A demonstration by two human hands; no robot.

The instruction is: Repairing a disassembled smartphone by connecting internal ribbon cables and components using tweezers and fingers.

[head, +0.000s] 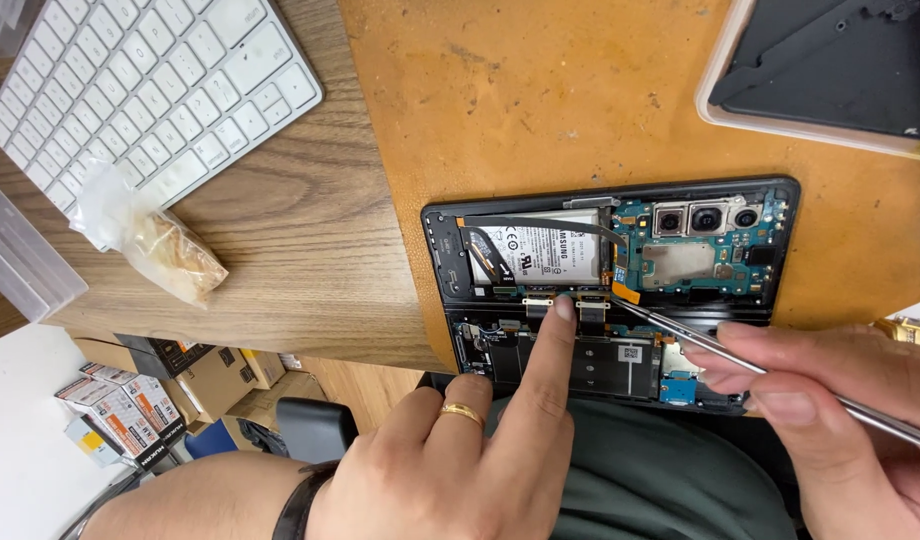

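An opened foldable phone (680,190) lies on an orange leather mat (540,110), showing its battery (540,250), green circuit board (695,262) and camera modules. My left hand (460,450), wearing a gold ring, presses its index fingertip on the flex connectors (552,298) at the phone's hinge. My right hand (830,410) holds thin metal tweezers (720,352), whose tip touches an orange flex cable (625,292) beside the board.
A white keyboard (150,90) lies at the top left on the wooden desk (300,260). A small plastic bag (150,240) lies below it. A black panel in a pale tray (830,60) sits top right. Cardboard boxes (130,400) stand on the floor.
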